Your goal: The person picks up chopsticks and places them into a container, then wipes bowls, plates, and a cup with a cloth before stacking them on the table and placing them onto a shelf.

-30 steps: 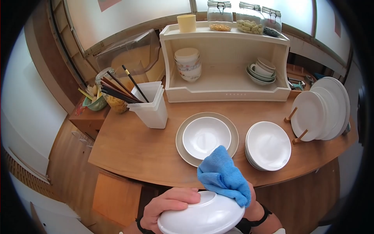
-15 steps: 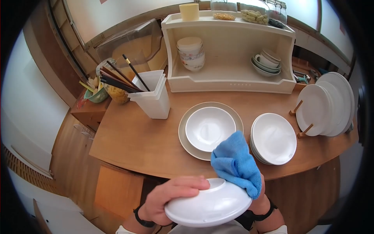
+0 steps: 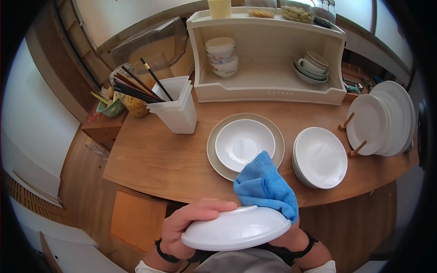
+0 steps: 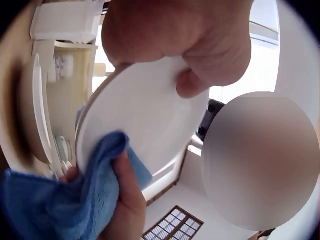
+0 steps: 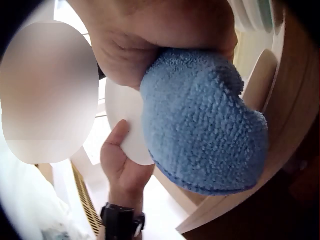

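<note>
In the head view a white plate (image 3: 236,231) is held tilted in front of the body, its underside and foot ring toward the table. My left hand (image 3: 184,225) grips its left side, fingers over the underside; the left wrist view shows the thumb (image 4: 191,84) on the inner face. My right hand (image 3: 291,235) holds a blue cloth (image 3: 266,187) around the opposite rim. In the left wrist view the right thumb (image 4: 127,175) presses the cloth against the inner face; the cloth hides most of the right fingers in the head view.
Beyond the hands, a white bowl (image 3: 246,143) sits on a beige-rimmed plate (image 3: 214,161). Right of it stands a stack of white dishes (image 3: 321,157), then racked plates (image 3: 366,125). A white chopstick holder (image 3: 175,111) is at left. Behind is a cream shelf (image 3: 268,95) with bowls and jars.
The plate has tipped and now appears more edge-on. The cloth has shifted up in view, first right and then back left, still against the rim. The head view has tilted downward.
</note>
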Demonstrator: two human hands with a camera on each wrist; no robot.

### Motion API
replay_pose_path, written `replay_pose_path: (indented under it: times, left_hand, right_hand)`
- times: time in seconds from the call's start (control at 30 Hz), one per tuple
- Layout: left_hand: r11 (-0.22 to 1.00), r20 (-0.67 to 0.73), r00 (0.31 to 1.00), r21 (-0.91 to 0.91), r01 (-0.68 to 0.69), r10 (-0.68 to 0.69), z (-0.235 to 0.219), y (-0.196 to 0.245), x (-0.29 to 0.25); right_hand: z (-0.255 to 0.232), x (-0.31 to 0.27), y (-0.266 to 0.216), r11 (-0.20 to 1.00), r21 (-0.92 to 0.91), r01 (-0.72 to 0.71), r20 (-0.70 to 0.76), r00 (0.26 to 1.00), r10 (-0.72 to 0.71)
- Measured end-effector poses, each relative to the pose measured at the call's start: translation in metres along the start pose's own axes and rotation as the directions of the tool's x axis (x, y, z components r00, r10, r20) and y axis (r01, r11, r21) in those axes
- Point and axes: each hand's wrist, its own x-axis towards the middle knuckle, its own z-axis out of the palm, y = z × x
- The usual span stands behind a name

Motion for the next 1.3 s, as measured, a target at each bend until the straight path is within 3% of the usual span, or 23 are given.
replay_pose_path:
  times: [0.03, 0.1, 0.13, 0.2, 0.23, 0.27, 0.33, 0.4, 0.5, 0.57, 0.63, 0.67, 0.7, 0.77, 0.8, 0.87, 0.93, 1.03, 1.13, 1.2, 1.23, 1.27, 1.3]
  left_hand:
    - [1.0, 0.003, 1.0, 0.001, -0.002, 0.002, 0.007, 0.0, 0.0]
    - [0.942, -0.268, 0.963, -0.319, -0.109, 0.021, 0.041, -0.009, -0.008]
    - [0.963, -0.376, 0.926, -0.249, -0.105, 0.003, 0.057, -0.017, -0.014]
    - [0.966, -0.567, 0.818, -0.143, -0.214, 0.097, 0.075, -0.029, -0.001]
    - [0.982, -0.554, 0.827, -0.189, -0.012, -0.097, 0.071, -0.025, -0.002]
    - [0.903, -0.577, 0.75, -0.425, 0.062, -0.323, 0.067, -0.023, 0.0]
    - [0.766, -0.513, 0.67, -0.63, 0.131, -0.537, 0.045, -0.026, 0.0]
    - [0.737, -0.53, 0.624, -0.667, 0.112, -0.574, 0.031, -0.018, 0.008]
    - [0.739, -0.579, 0.566, -0.669, 0.08, -0.586, 0.022, -0.014, 0.006]
    - [0.767, -0.609, 0.563, -0.638, 0.072, -0.559, 0.024, -0.014, 0.005]
    - [0.809, -0.646, 0.528, -0.568, 0.149, -0.551, 0.03, -0.012, 0.008]
    - [0.806, -0.635, 0.539, -0.57, 0.157, -0.554, 0.033, -0.014, 0.009]
    - [0.814, -0.618, 0.579, -0.563, 0.147, -0.532, 0.038, -0.017, 0.007]
    - [0.886, -0.559, 0.718, -0.429, 0.178, -0.415, 0.048, -0.024, 0.001]
    - [0.969, -0.612, 0.752, -0.13, 0.212, -0.247, 0.058, -0.024, 0.001]
    - [0.99, -0.574, 0.812, 0.017, 0.143, -0.107, 0.056, -0.022, -0.004]
    - [0.989, -0.597, 0.791, -0.035, 0.14, -0.133, 0.048, -0.027, -0.018]
    - [0.986, -0.651, 0.744, -0.151, 0.066, -0.149, 0.048, -0.026, -0.011]
    - [0.976, -0.648, 0.748, -0.216, -0.002, -0.142, 0.041, -0.023, -0.003]
    - [0.99, -0.702, 0.699, -0.098, 0.098, -0.139, 0.041, -0.027, -0.011]
    - [0.977, -0.681, 0.702, -0.123, 0.173, -0.21, 0.036, -0.035, -0.025]
    - [0.975, -0.679, 0.701, -0.128, 0.18, -0.219, 0.039, -0.04, -0.033]
    - [0.979, -0.686, 0.699, -0.17, 0.114, -0.201, 0.042, -0.044, -0.036]
  right_hand:
    - [0.01, -0.005, 0.011, 1.0, -0.001, 0.004, -0.001, 1.0, -0.004]
    - [0.036, -0.025, 0.042, 0.901, 0.389, -0.191, -0.21, 0.934, 0.289]
    - [0.055, -0.034, 0.047, 0.873, 0.488, 0.026, -0.334, 0.929, 0.159]
    - [0.065, -0.019, 0.032, 0.771, 0.626, -0.114, -0.313, 0.869, 0.383]
    - [0.056, -0.018, 0.032, 0.773, 0.609, -0.176, -0.265, 0.874, 0.408]
    - [0.049, -0.018, 0.032, 0.779, 0.572, -0.255, -0.229, 0.863, 0.45]
    - [0.029, -0.018, 0.014, 0.847, 0.362, -0.389, -0.092, 0.889, 0.448]
    - [0.012, -0.023, 0.011, 0.976, 0.104, -0.192, -0.063, 0.978, 0.199]
    - [-0.009, -0.025, -0.005, 0.999, 0.01, -0.035, -0.232, 0.972, 0.036]
    - [-0.017, -0.02, -0.015, 0.946, -0.302, 0.121, -0.278, 0.938, -0.208]
    - [-0.009, -0.017, -0.015, 0.88, -0.466, 0.094, -0.241, 0.943, -0.228]
    - [-0.001, -0.014, -0.015, 0.79, -0.609, 0.07, -0.197, 0.952, -0.236]
    - [0.008, -0.006, -0.02, 0.525, -0.824, 0.215, -0.059, 0.888, -0.456]
    - [0.022, 0.003, -0.028, 0.522, -0.811, 0.263, 0.154, 0.958, -0.243]
    - [0.032, 0.008, -0.026, 0.553, -0.781, 0.291, 0.219, 0.956, -0.193]
    - [0.042, 0.016, -0.024, 0.617, -0.709, 0.34, 0.227, 0.939, -0.257]
    - [0.043, 0.02, -0.027, 0.674, -0.633, 0.38, 0.226, 0.924, -0.309]
    - [0.034, 0.032, -0.039, 0.382, -0.857, 0.344, 0.267, 0.933, -0.24]
    - [0.03, 0.024, -0.028, 0.326, -0.902, 0.285, 0.252, 0.957, -0.141]
    - [0.029, 0.02, -0.024, 0.418, -0.854, 0.31, 0.297, 0.95, -0.097]
    - [0.032, 0.02, -0.025, 0.55, -0.76, 0.345, 0.325, 0.936, -0.138]
    - [0.036, 0.019, -0.026, 0.669, -0.642, 0.375, 0.345, 0.92, -0.185]
    - [0.036, 0.025, -0.03, 0.662, -0.637, 0.395, 0.333, 0.915, -0.227]
